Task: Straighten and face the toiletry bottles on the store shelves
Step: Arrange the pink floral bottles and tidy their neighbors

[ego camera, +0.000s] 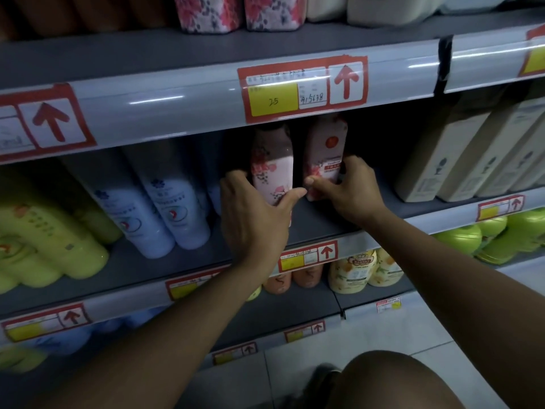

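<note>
No sleeves are seen, so both forearms are left bare right up to the frame edge. Nothing is worn on the left hand (253, 214) or the right hand (351, 190): no rings, watch or gloves. A bare knee (392, 382) is caught at 6 o'clock.

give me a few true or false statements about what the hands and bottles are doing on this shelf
1. The left hand grips the left pink floral bottle. True.
2. The right hand rests on a tall beige carton. False: it holds the base of the right pink bottle with the red circle; the tall beige cartons stand untouched further right.
3. The two white-blue bottles stand to the left of the pink ones. True.
4. The yellow price tag above the pink bottles reads 40. False: it reads 25.
5. Both pink bottles lie flat on the shelf. False: they stand upright.
</note>
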The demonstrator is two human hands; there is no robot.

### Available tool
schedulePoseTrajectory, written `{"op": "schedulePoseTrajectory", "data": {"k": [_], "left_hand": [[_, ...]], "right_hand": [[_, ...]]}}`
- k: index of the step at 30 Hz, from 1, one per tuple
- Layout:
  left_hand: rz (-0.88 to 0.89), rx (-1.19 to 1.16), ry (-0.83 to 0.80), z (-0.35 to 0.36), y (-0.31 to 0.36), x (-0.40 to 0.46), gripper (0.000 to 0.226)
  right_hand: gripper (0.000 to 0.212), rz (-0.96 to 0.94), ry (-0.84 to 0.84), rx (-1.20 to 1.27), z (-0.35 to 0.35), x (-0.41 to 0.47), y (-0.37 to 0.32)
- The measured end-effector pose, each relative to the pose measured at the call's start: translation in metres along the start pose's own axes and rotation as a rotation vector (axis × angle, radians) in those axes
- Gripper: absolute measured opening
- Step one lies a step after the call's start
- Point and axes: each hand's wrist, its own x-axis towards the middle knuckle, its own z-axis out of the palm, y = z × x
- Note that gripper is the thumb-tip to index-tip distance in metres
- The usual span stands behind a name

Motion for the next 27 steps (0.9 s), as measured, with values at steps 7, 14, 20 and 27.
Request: {"op": "schedulePoseTrajectory", "data": {"k": [7,14,20,27], "left_hand": [[0.006,-0.018,0.062,0.007,0.001,-0.002,0.083],[0.003,-0.052,0.098,0.010,0.001,-0.003,0.081],[-0.010,-0.062,0.119,0.011,0.002,-0.002,0.080],[-0.019,-0.048,0.110,0.012,0.003,-0.001,0.084]], "right_hand": [[0.072,0.023,-0.015,0.010,0.008,0.001,-0.004],[0.072,0.018,-0.073,-0.042,0.016,0.005,-0.002],[0.067,-0.008,-0.150,-0.093,0.020,0.006,-0.002],[0.062,-0.019,-0.162,-0.107,0.025,0.008,-0.005]]}}
